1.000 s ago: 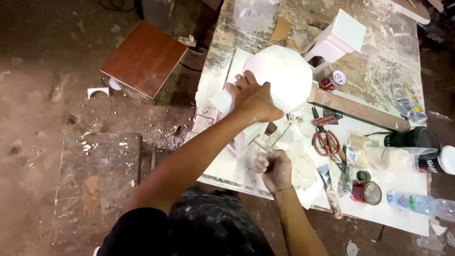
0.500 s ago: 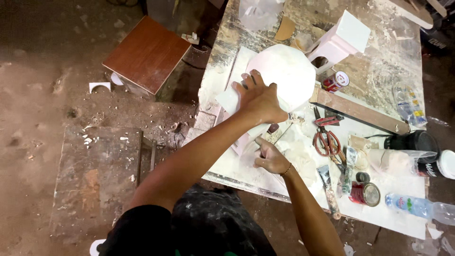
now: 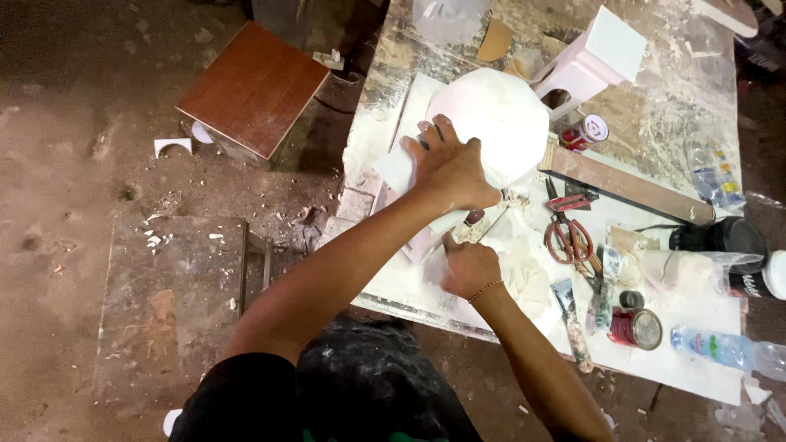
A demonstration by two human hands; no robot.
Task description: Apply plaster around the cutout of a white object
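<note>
Red-handled scissors [image 3: 569, 239], red tin [image 3: 635, 327], plastic water bottle [image 3: 725, 349], brown wooden stool [image 3: 252, 87]

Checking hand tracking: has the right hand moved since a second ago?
Yes. The right hand slid left, away from the scissors, to beneath the left hand.

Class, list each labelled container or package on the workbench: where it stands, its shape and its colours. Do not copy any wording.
Small can: lying right of the white octagonal piece, red body, white end.
Round tin: near the bench's front edge, red side, metal lid.
Plastic bottle: lying right of the tin, clear with blue label.
Black container: right edge, dark, round.
</note>
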